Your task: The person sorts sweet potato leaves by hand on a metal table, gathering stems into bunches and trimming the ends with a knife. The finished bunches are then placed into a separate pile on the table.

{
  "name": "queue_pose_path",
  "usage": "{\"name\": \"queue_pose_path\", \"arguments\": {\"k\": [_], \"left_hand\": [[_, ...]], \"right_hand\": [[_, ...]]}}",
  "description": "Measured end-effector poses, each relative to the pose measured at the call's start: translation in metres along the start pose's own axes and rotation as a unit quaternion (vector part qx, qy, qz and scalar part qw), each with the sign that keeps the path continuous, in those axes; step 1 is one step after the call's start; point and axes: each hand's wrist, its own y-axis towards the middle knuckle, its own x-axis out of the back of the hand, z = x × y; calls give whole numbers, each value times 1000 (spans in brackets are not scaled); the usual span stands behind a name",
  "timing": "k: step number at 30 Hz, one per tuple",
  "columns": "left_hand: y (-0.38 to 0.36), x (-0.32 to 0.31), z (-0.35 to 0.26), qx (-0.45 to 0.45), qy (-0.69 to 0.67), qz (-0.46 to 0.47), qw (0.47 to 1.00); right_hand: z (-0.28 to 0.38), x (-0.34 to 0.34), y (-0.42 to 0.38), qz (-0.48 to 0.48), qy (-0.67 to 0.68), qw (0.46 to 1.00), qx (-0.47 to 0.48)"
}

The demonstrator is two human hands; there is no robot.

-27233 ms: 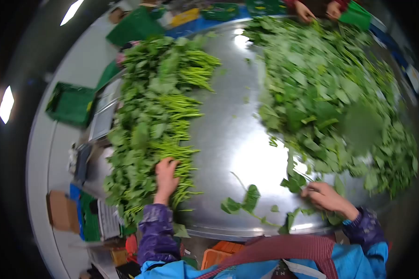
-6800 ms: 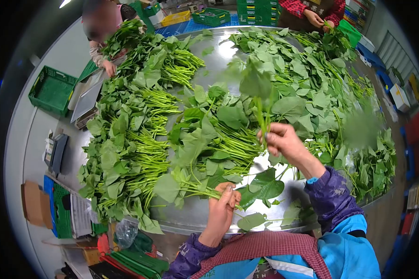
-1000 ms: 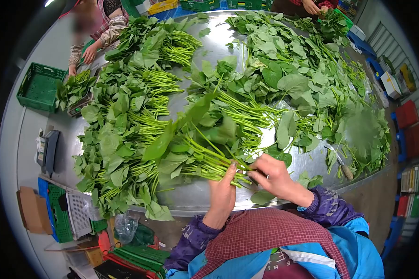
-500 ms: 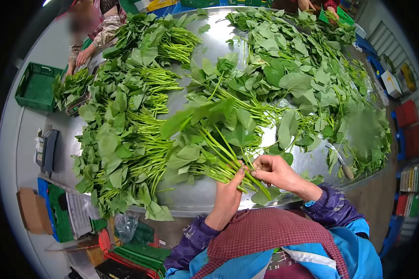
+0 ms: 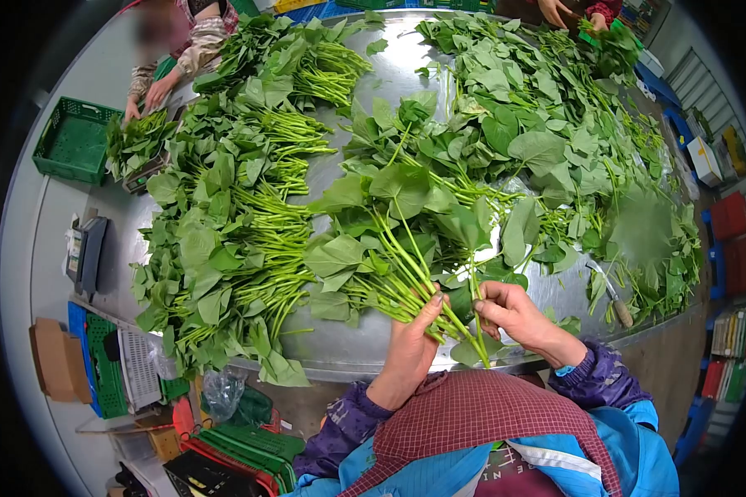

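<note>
My left hand (image 5: pixel 409 348) is wrapped round the lower ends of a bunch of leafy green stems (image 5: pixel 396 257), whose leaves fan out away from me. Just to its right, my right hand (image 5: pixel 518 318) pinches a single leafy stem (image 5: pixel 474 277) between thumb and fingers. That stem's lower end crosses near the bunch's cut ends. Beneath and beyond both hands, more loose leafy stems (image 5: pixel 472 157) lie on the metal table (image 5: pixel 348 335). Left of the bunch runs a long row of stacked bunches (image 5: pixel 265 219), stems pointing right.
A curved knife with a wooden handle (image 5: pixel 621 311) lies to the right among leaves. At the far left, a co-worker's hands (image 5: pixel 156 91) are at a crate of greens; another person's hands (image 5: pixel 555 12) work at the top right. A green crate (image 5: pixel 76 141) and a dark scale (image 5: pixel 87 254) stand left.
My right hand has shifted slightly right, drawing a single stem apart from the bunch. The bunch in my left hand stands a little more upright. The whole view has shifted slightly.
</note>
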Motion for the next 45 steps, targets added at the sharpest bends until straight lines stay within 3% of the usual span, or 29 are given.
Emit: {"name": "queue_pose_path", "arguments": {"k": [9,11,14,16,18,20,21,23,24,26,28,31,35,37,42,45], "left_hand": [[-3,-4,0,-24,-6,-14,1000],[-4,-6,3,-36,33,-7,999],[-8,-10,2,-39,78,21,996],[-6,-7,1,-43,74,40,995],[-5,-5,-1,-48,69,59,995],[-4,-4,-4,-41,49,75,995],[-4,-3,-5,-41,48,73,995],[-4,-3,-5,-34,35,90,995],[-4,-3,-5,-34,35,90,995],[-5,-8,-4,-21,51,83,995],[-5,-12,-1,-23,59,83,995],[-7,-13,1,-28,82,86,992],[-16,-23,0,-46,133,76,987],[-18,-23,3,-57,165,77,982],[-20,-23,2,-70,224,80,969],[-19,-20,3,-73,249,89,962]], "right_hand": [[-4,2,-14,-68,21,997,41],[-5,-4,-16,-17,-149,984,101],[0,-3,-20,20,-210,977,20],[-3,6,-23,8,-143,990,12],[8,21,-32,-102,-113,988,33],[26,46,-47,-271,-92,957,38],[13,83,-52,-343,-62,929,124],[35,119,-51,-445,215,820,289],[45,129,-55,-441,272,799,306],[59,109,-50,-446,194,825,287],[45,83,-45,-335,44,911,235],[32,34,-21,-165,-64,971,161],[34,-18,11,-92,-101,976,170],[39,-23,21,-107,-289,932,190],[36,-20,30,-91,-238,956,145],[32,-16,31,-34,-77,992,89]]}}
